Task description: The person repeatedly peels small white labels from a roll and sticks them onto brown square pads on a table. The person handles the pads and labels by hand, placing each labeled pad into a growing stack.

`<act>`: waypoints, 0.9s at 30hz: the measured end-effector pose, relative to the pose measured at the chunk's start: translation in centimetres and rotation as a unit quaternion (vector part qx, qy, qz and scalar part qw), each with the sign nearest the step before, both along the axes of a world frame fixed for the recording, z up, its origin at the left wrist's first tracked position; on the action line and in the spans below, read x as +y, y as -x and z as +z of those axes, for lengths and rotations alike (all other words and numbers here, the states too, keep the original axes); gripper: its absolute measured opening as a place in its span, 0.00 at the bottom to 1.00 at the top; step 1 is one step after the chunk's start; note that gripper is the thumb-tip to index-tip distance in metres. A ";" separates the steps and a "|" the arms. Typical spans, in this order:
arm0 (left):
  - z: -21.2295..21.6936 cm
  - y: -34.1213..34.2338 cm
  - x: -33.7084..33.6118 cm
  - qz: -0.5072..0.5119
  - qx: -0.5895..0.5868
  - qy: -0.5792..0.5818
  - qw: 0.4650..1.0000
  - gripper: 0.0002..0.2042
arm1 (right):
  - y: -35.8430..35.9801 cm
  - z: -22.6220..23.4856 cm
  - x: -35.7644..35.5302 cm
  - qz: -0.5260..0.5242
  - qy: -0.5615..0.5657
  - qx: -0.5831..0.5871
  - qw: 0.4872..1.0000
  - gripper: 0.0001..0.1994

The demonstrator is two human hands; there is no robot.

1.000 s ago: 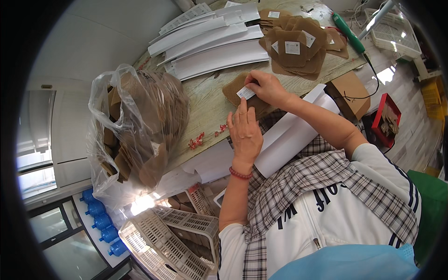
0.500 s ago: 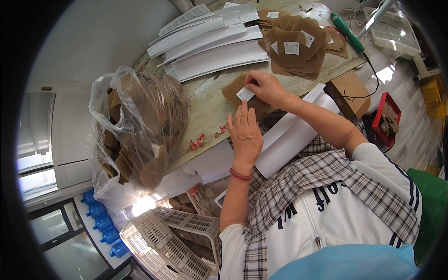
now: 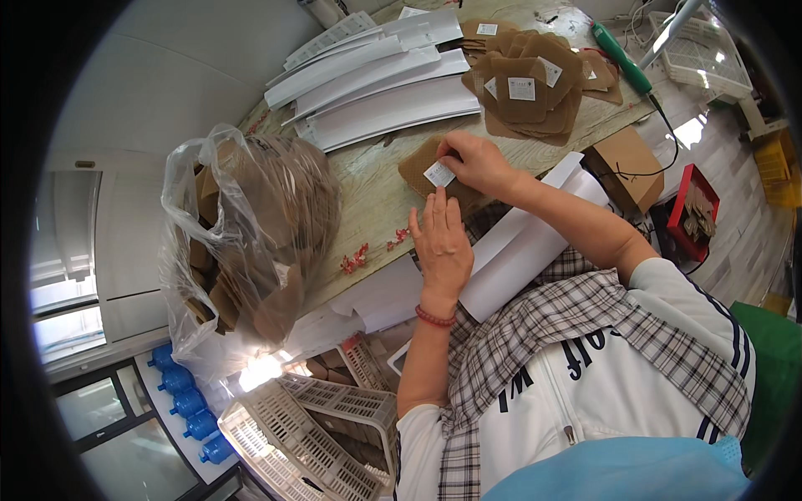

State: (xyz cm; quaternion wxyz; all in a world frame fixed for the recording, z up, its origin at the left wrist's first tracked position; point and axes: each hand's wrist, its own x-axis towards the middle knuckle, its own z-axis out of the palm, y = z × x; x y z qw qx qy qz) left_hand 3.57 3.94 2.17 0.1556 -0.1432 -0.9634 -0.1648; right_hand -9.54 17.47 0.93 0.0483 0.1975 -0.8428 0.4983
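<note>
A brown, textured flat piece [image 3: 415, 164] lies on the worn wooden table [image 3: 368, 219] near its front edge. On it is a small white printed label [image 3: 439, 174]. My right hand [image 3: 483, 165] is closed, its thumb and fingertips pinched at the label's upper right corner. Stretched out, the fingers of my left hand [image 3: 443, 250] point up to the label's lower edge. Beyond my right hand, similar brown pieces [image 3: 535, 115] are piled up, several bearing white labels. The far side of the pinch is hidden by my right fingers.
Long white label sheets [image 3: 393, 104] lie stacked at the back. A clear plastic bag of brown pieces [image 3: 276, 200] fills the left end. White paper [image 3: 522, 246] curls across my lap. A green corded tool [image 3: 622, 58], a cardboard box [image 3: 639, 171] and plastic crates [image 3: 301, 442] surround the table.
My left hand has shifted very slightly down and right. The label looks a little flatter against the brown piece. My right hand keeps nearly the same place.
</note>
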 end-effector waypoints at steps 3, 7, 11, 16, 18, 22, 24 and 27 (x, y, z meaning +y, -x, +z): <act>-0.1 0.0 0.0 0.003 -0.001 0.007 1.000 0.23 | -0.2 0.0 -0.1 -0.005 -0.023 0.039 0.999 0.04; 0.0 -0.1 0.2 0.009 -0.005 0.014 1.000 0.23 | -0.6 -0.3 -0.3 -0.011 -0.052 0.094 0.994 0.05; -0.1 -0.1 0.3 0.012 -0.006 0.020 1.000 0.23 | -0.8 -0.7 -0.5 -0.020 -0.068 0.138 0.988 0.07; -0.3 -0.2 0.5 0.015 -0.011 0.017 1.000 0.24 | -1.3 -0.8 -0.7 -0.037 -0.084 0.133 0.987 0.10; -0.4 -0.3 0.6 0.017 -0.011 0.013 1.000 0.24 | -1.5 -0.7 -0.7 -0.041 -0.089 0.118 0.988 0.12; -0.6 -0.4 0.6 0.020 -0.009 0.007 1.000 0.24 | -1.6 -0.3 -0.7 -0.042 -0.100 0.108 0.988 0.18; -0.6 -0.4 0.6 0.020 -0.010 0.009 1.000 0.24 | -1.5 -0.3 -0.5 -0.040 -0.103 0.110 0.988 0.19; -0.5 -0.4 0.7 0.022 -0.011 0.015 1.000 0.24 | -1.5 -0.3 -0.5 -0.046 -0.098 0.111 0.988 0.18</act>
